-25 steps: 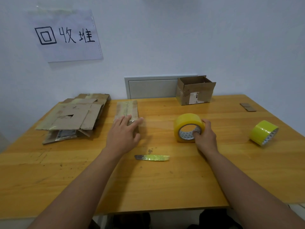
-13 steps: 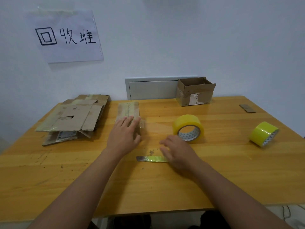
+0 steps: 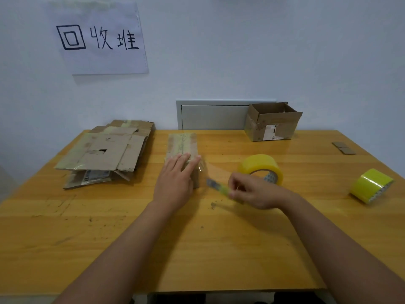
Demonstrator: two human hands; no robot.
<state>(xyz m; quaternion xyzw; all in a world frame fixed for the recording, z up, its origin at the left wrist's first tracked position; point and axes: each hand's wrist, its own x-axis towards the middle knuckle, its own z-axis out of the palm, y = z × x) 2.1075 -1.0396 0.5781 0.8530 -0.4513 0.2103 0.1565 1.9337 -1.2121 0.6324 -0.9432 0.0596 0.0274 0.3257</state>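
Centre frame, the left hand (image 3: 173,183) presses flat on the cardboard bundle (image 3: 182,143) while the right hand (image 3: 256,191) grips a cutter (image 3: 219,187), seemingly ready to slice the taut tape strip (image 3: 221,170).

The box (image 3: 182,148) is small, brown and taped along its top. It lies just left of the frame's centre, its long side running away from me, and my left hand (image 3: 175,178) presses flat on its near end. A clear strip (image 3: 221,170) stretches from its near right corner to the roll (image 3: 259,166), a yellowish ring standing on edge just right of centre. My right hand (image 3: 256,191) pinches the cutter (image 3: 219,187), which is blurred, with a yellow-green handle. Its grey blade tilts up-left, just below the strip.
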